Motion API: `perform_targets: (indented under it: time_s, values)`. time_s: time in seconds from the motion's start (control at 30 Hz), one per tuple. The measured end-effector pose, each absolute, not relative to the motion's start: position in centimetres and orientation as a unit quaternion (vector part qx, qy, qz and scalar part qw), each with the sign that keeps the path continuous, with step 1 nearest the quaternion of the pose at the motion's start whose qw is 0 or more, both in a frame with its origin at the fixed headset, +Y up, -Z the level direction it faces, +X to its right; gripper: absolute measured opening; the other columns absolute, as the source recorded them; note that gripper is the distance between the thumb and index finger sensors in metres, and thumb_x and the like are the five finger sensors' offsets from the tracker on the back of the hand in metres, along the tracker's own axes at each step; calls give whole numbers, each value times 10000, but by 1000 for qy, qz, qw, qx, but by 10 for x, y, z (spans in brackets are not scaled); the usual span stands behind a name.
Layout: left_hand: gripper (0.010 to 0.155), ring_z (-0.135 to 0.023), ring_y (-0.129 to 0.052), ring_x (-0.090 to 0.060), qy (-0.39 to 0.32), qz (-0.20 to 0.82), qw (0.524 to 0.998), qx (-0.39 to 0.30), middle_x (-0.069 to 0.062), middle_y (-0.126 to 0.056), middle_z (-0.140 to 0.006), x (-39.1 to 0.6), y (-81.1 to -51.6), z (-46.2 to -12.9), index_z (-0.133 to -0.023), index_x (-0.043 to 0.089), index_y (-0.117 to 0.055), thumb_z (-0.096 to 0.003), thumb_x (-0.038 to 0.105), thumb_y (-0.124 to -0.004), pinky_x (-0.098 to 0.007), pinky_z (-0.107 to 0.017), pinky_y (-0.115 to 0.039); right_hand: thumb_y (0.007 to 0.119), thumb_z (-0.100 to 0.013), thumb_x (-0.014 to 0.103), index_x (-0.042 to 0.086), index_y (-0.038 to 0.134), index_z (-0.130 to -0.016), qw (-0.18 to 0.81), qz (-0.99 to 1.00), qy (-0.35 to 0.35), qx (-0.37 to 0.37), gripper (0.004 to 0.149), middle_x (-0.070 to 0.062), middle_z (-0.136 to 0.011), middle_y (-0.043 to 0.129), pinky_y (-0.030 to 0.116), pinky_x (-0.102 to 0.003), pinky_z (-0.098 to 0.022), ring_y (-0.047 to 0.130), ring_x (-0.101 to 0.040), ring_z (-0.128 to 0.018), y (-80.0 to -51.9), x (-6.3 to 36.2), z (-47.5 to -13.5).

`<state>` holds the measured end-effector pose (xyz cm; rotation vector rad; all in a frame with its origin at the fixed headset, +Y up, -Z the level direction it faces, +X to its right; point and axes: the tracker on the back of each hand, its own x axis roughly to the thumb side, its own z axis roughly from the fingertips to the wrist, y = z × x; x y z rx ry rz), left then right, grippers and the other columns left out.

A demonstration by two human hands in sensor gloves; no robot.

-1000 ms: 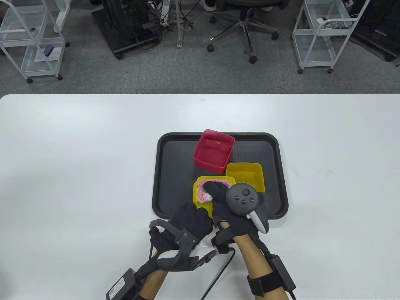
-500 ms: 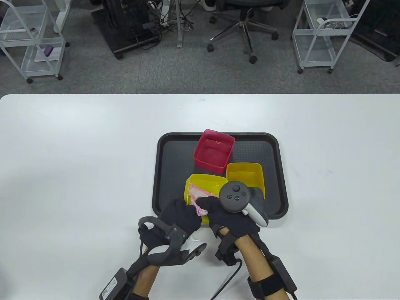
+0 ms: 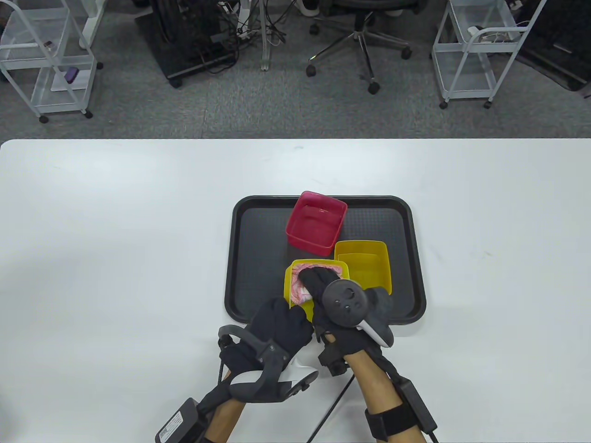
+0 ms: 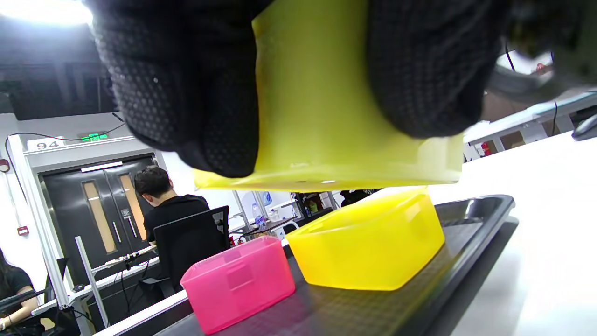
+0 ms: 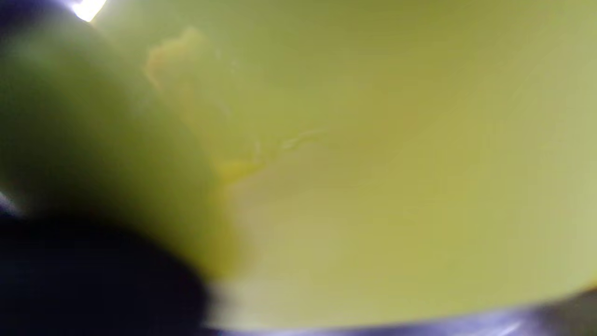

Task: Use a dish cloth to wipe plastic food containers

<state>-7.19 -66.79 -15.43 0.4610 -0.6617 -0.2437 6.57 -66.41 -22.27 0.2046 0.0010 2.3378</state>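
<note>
My left hand (image 3: 281, 323) grips the yellow container (image 4: 326, 116), lifted above the tray (image 3: 258, 230), steadying it. My right hand (image 3: 323, 288) presses the cloth (image 3: 300, 290) inside, wiping its interior.

Near yellow container (image 3: 295, 273), lifted clear of the tray at lower centre of the table view, holds a bunched pink cloth (image 3: 299, 286). Second yellow container (image 3: 364, 263) upright to its right; pink container (image 3: 316, 223) upright above, slightly rotated.

Black-gloved hand (image 3: 281, 323) — bare forearm (image 3: 376, 385)
</note>
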Motion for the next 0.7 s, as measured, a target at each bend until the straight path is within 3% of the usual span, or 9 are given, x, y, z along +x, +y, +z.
perform_targets:
  time_s: [0.1, 0.2, 0.27, 0.37, 0.47, 0.6, 0.7]
  values:
    - [368, -715, -1057, -289, -315, -109, 915, 228, 152, -992, -771, -74, -669, -155, -684, 325, -958, -407, 553, -876, -412, -609, -939, 781, -465, 73, 115, 765, -900, 487, 870, 46, 66, 437, -244, -954, 756, 796, -535, -504, 735, -507, -799, -666, 73, -224]
    - [359, -717, -1058, -288, -309, -98, 920, 221, 155, -993, -764, -77, -668, -158, -676, 332, -956, -404, 554, -877, -409, -612, -940, 770, -476, 70, 88, 714, -931, 592, 789, 152, 62, 460, -263, -961, 729, 775, -550, -504, 699, -507, -799, -674, 74, -225]
    - [357, -731, -1054, -281, -303, -95, 922, 223, 167, -989, -774, -82, -666, -161, -675, 340, -956, -400, 556, -880, -405, -622, -935, 778, -465, 66, 87, 743, -913, 600, 783, 157, 53, 450, -253, -948, 756, 782, -551, -490, 718, -498, -787, -676, 76, -228]
    - [356, -759, -1040, -278, -304, -112, 920, 219, 187, -982, -783, -87, -668, -165, -678, 350, -954, -394, 554, -887, -398, -640, -927, 780, -463, 64, 103, 768, -896, 530, 822, 184, 98, 435, -229, -951, 764, 788, -539, -505, 737, -487, -796, -673, 74, -228]
    - [359, -766, -1039, -270, -308, -138, 915, 221, 201, -982, -780, -90, -671, -167, -678, 358, -954, -390, 560, -886, -390, -643, -927, 777, -464, 54, 124, 771, -887, 379, 899, 166, 142, 429, -188, -955, 788, 804, -521, -532, 773, -470, -829, -666, 67, -225]
    - [364, -752, -1043, -270, -315, -128, 913, 223, 185, -993, -765, -88, -670, -164, -676, 345, -960, -394, 561, -882, -395, -638, -926, 783, -450, 10, 116, 812, -840, 275, 936, 118, 184, 406, -167, -946, 817, 792, -537, -553, 767, -468, -860, -655, 56, -217]
    - [364, -751, -1038, -276, -314, -107, 916, 224, 173, -992, -767, -88, -667, -162, -678, 339, -958, -397, 558, -883, -400, -637, -922, 790, -438, 11, 161, 855, -783, 124, 964, 36, 233, 381, -96, -931, 853, 774, -523, -594, 754, -418, -898, -647, 45, -209]
